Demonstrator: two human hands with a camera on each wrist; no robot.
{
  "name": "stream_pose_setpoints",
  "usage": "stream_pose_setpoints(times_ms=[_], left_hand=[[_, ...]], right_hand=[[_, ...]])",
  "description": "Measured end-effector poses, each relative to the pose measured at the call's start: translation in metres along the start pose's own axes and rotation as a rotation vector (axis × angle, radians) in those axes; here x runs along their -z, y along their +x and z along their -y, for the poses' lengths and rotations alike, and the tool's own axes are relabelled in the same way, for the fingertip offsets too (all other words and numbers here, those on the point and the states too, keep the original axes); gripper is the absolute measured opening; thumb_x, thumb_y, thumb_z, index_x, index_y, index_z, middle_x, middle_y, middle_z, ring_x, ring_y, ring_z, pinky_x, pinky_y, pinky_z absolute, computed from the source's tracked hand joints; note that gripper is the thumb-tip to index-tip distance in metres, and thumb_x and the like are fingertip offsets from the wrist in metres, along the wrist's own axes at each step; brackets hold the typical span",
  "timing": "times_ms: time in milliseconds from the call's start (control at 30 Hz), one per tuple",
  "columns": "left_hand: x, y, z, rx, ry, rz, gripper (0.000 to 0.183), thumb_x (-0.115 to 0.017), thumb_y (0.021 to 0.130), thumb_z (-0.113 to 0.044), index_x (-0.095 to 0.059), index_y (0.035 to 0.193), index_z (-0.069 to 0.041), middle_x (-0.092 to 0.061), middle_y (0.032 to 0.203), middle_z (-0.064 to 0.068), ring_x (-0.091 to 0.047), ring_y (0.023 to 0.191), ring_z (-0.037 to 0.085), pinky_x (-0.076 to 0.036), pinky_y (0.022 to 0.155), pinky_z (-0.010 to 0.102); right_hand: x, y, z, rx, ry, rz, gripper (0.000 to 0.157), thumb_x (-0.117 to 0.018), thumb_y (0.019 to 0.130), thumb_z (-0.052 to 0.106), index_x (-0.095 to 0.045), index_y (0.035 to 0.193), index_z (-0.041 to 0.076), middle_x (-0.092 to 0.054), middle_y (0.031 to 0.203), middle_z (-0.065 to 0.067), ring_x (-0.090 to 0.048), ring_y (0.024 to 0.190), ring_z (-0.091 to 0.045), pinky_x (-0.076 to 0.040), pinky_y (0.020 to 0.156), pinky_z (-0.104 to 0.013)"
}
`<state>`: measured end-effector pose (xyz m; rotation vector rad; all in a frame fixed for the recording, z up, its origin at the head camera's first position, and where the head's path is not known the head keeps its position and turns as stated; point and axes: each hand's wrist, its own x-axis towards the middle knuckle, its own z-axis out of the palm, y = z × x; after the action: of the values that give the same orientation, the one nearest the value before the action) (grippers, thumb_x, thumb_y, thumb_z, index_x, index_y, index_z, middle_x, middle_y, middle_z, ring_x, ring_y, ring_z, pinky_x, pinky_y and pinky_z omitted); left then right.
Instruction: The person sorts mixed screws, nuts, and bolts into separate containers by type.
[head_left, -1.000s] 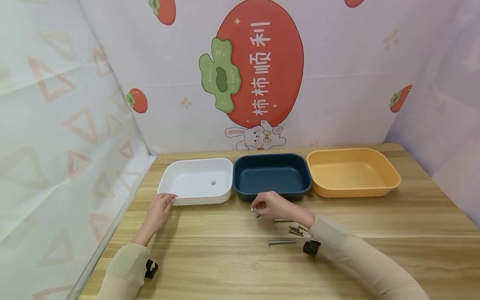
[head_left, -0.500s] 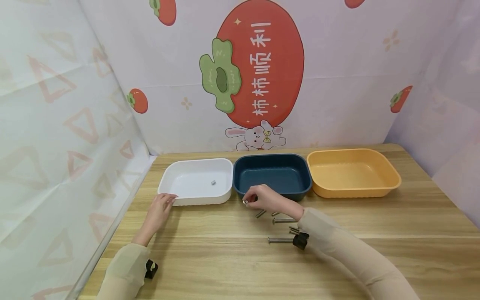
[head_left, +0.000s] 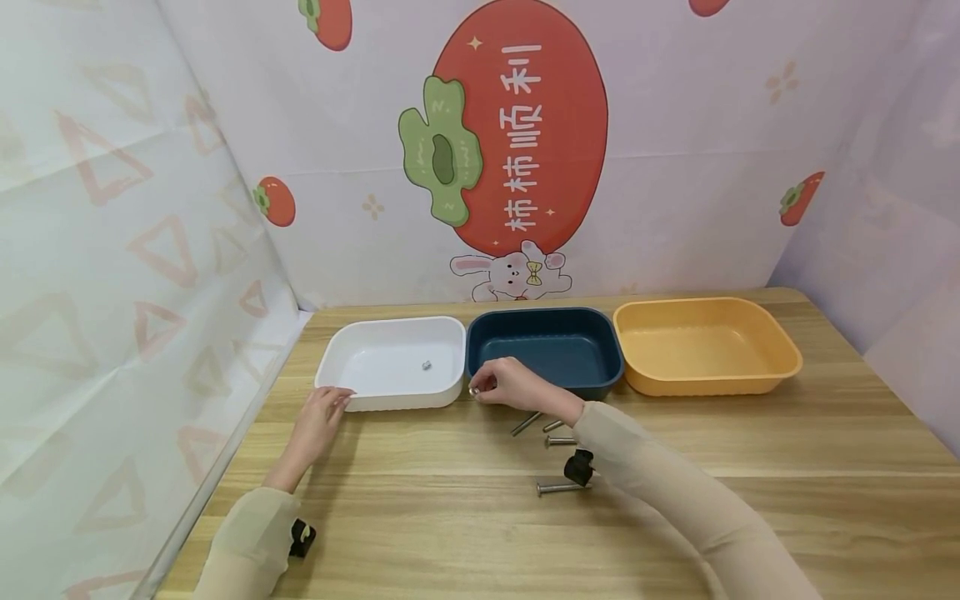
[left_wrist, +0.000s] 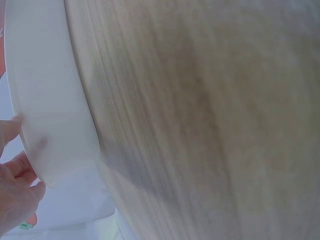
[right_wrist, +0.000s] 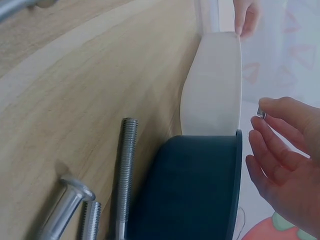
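My left hand [head_left: 318, 425] holds the near left corner of the white tray [head_left: 397, 390], its fingers at the rim; in the left wrist view the fingertips [left_wrist: 17, 167] show against the tray wall. My right hand [head_left: 513, 387] pinches a small silver nut [right_wrist: 261, 113] between thumb and fingertip. That hand is in the air at the front left corner of the dark blue tray [head_left: 600, 385], near the white tray's right end. Inside the white tray lies another small silver piece [head_left: 427, 365], likely a nut.
Several metal bolts lie on the wooden table under my right forearm, among them one long bolt [head_left: 558, 488] and a threaded bolt [right_wrist: 126, 170]. A yellow tray [head_left: 705, 386] ends the row on the right. A printed cloth [head_left: 360, 250] hangs behind the table.
My right hand has moved left and slightly away from me with the nut, from above the bolts to the gap between the white and blue trays. My left hand has stayed put.
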<state>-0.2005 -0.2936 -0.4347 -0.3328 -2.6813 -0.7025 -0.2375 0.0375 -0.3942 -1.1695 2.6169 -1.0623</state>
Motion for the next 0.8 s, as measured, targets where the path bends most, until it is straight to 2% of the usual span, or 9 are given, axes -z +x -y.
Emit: stream_pose_setpoints(times_ms=[800], left_hand=[[0.001, 0.000, -0.002, -0.001, -0.003, -0.002, 0.011, -0.054, 0.085, 0.001, -0.061, 0.092, 0.004, -0.057, 0.092, 0.019, -0.049, 0.092, 0.035, -0.038, 0.082, 0.048]], right_hand=[[-0.013, 0.033, -0.003, -0.112, 0.077, -0.063, 0.015, -0.063, 0.080, 0.005, -0.066, 0.094, 0.001, -0.064, 0.083, -0.006, -0.053, 0.072, -0.011, -0.045, 0.064, -0.018]])
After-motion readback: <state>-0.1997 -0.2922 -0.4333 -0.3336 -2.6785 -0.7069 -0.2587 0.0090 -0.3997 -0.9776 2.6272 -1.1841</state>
